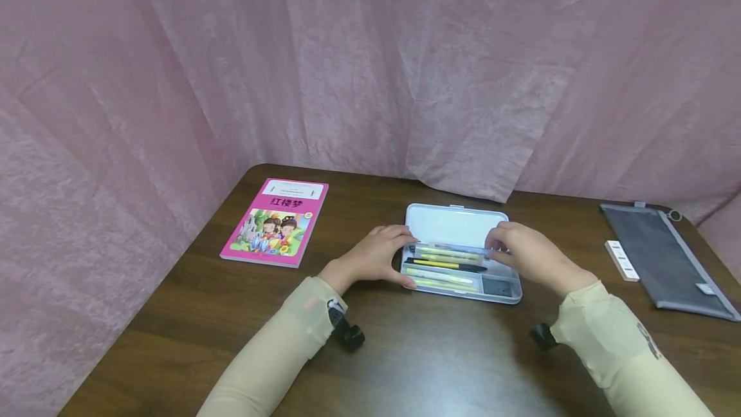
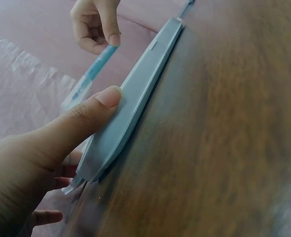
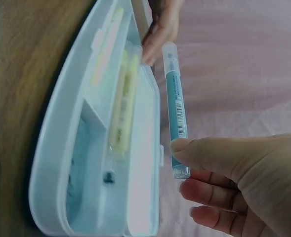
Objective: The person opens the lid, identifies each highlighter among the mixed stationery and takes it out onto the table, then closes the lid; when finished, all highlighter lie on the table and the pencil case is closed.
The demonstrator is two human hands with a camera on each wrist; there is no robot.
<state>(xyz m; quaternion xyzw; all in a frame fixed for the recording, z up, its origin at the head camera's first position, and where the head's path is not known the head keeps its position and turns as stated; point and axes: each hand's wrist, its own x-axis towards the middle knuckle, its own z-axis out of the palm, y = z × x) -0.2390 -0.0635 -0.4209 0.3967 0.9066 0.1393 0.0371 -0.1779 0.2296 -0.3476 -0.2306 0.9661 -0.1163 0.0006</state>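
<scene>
A pale blue pencil case [image 1: 458, 224] lies on the table with its lid laid back. My left hand [image 1: 376, 255] holds its left end, thumb along the front wall and fingers toward the back in the left wrist view. Between thumb and fingers, my right hand [image 1: 523, 253] pinches one end of a blue pen [image 3: 176, 106] with a clear cap, over the back part of the case. Inside lie several yellow pens [image 3: 123, 98], and a black and yellow pen [image 1: 446, 265] crosses the middle. A small dark grey block [image 1: 496, 286] sits in the right front compartment.
A pink picture-cover book [image 1: 272, 224] lies at the left. On the right are a small white box [image 1: 622, 260] and a grey zip pouch [image 1: 666, 256]. Behind the brown table [image 1: 370, 352] hangs a pink curtain [image 1: 359, 69].
</scene>
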